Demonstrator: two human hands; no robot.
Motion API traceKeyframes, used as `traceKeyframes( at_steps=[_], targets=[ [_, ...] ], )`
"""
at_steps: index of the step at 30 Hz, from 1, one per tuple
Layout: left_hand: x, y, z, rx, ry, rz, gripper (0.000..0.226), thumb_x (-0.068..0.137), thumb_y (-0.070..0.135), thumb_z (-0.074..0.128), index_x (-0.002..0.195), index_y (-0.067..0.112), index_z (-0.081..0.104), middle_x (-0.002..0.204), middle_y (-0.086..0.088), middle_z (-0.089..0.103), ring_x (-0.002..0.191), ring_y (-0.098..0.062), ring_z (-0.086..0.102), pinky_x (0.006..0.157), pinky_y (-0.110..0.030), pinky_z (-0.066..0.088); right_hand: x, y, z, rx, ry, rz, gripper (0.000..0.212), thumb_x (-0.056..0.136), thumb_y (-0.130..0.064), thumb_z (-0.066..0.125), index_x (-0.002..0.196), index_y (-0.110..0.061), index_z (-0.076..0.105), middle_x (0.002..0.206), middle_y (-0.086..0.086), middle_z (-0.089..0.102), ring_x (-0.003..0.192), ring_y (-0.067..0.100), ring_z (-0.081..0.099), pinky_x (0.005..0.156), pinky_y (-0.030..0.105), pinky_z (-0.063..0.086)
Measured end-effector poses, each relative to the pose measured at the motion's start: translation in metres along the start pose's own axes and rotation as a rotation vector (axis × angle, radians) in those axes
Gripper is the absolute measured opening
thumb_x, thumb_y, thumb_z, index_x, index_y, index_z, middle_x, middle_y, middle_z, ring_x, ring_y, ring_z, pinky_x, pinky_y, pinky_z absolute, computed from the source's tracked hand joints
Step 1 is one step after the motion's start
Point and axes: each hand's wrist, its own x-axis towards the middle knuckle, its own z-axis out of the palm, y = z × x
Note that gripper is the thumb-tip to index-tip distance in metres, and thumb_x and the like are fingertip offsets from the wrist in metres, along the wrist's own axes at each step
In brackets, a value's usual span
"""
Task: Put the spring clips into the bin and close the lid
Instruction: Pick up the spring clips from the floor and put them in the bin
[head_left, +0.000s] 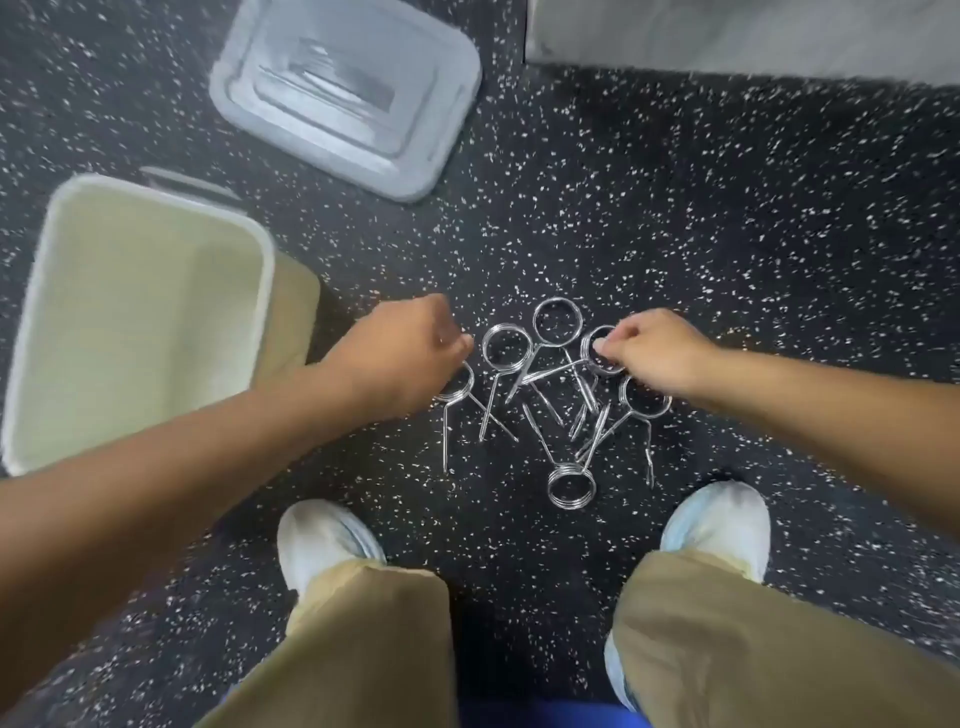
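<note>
Speckled floor (675, 234) holds spring clips (557, 322), open bin (156, 218), lid (441, 104); right-hand fingers (605, 347) pinch one.

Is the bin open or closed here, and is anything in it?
Open: the lid lies apart on the floor. The bin looks empty; only its bare inside shows.

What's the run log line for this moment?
left hand at spring clips | right hand on clip | bin open | lid off
</note>
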Motion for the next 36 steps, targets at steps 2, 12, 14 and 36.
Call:
traceKeyframes(
  at_steps=[2, 12, 14, 36],
  targets=[
    [0.01, -0.003, 0.012, 0.158, -0.032, 0.07, 0.03, 0.098, 0.046, 0.048, 0.106, 0.019, 0.057, 0.106, -0.005, 0.064, 0.093, -0.028, 0.062, 0.082, -0.043, 0.053, 0.011, 0.003, 0.009, -0.065, 0.002, -0.036, 0.03, 0.097, -0.032, 0.06, 0.081, -0.008, 0.069, 0.072, 0.006, 0.061, 0.063, 0.02, 0.051, 0.058, 0.03, 0.038],
    [0.052, -0.034, 0.06, 0.564, -0.036, 0.115, 0.026, 0.099, 0.03, 0.053, 0.117, 0.011, 0.054, 0.114, -0.008, 0.057, 0.099, -0.033, 0.063, 0.068, -0.04, 0.046, 0.043, 0.008, 0.039, -0.143, 0.121, -0.036, 0.031, 0.09, -0.031, 0.067, 0.065, -0.013, 0.063, 0.075, 0.016, 0.072, 0.076, 0.033, 0.069, 0.073, 0.032, 0.052],
    [0.056, -0.04, 0.06, 0.678, -0.053, 0.147, 0.021, 0.1, 0.028, 0.053, 0.112, 0.013, 0.061, 0.107, -0.005, 0.065, 0.093, -0.03, 0.066, 0.066, -0.038, 0.051, 0.047, 0.009, 0.045, -0.15, 0.153, -0.04, 0.032, 0.088, -0.025, 0.067, 0.058, -0.014, 0.06, 0.069, 0.016, 0.072, 0.079, 0.035, 0.072, 0.08, 0.038, 0.057],
    [-0.078, -0.016, 0.005, 0.942, 0.275, 0.319, 0.033, 0.095, 0.002, 0.033, 0.1, 0.007, 0.065, 0.092, -0.007, 0.069, 0.077, -0.026, 0.068, 0.064, -0.037, 0.052, -0.059, 0.011, -0.004, -0.134, 0.365, -0.334, 0.037, 0.098, -0.034, 0.061, 0.068, -0.014, 0.053, 0.054, -0.001, 0.053, 0.049, 0.016, 0.044, 0.048, 0.03, 0.032]
  ],
)
